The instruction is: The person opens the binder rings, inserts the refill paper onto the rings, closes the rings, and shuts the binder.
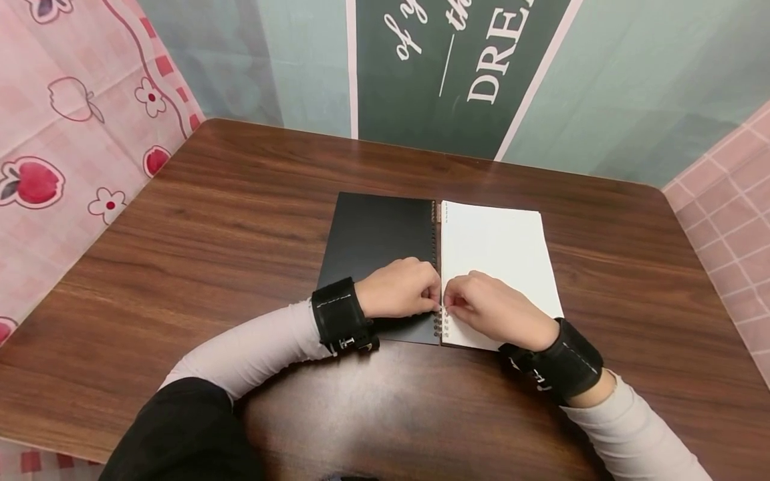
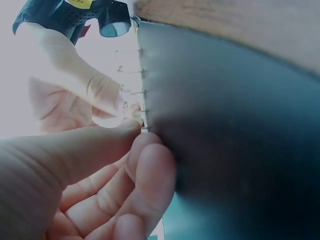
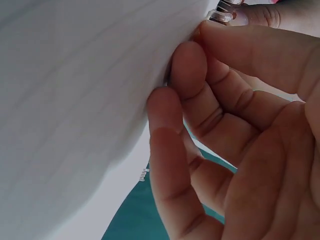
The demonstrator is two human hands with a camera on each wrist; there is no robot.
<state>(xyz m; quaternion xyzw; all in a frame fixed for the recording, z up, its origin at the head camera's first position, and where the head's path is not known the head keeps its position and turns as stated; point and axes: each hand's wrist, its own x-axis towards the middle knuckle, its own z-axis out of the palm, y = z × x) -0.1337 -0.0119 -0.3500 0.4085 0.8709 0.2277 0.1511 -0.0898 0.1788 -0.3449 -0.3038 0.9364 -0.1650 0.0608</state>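
A ring-bound notebook lies open on the table, its black cover (image 1: 381, 230) to the left and a stack of white pages (image 1: 493, 244) to the right. Along the spine runs a ring binding (image 1: 438, 327), also visible as a row of small rings (image 2: 143, 72) in the left wrist view. My left hand (image 1: 400, 288) pinches the binding near its lower end between thumb and fingertips. Directly opposite, my right hand (image 1: 496, 308) pinches the binding from the page side, thumb close to a clear ring (image 3: 220, 16). The fingertips hide the rings between them.
The brown wooden table (image 1: 210, 220) extends around the notebook. A wall with a dark green lettered panel (image 1: 415, 100) stands behind it, and a pink patterned cloth (image 1: 78, 120) hangs at the left. A small dark object (image 1: 349, 477) shows at the bottom edge.
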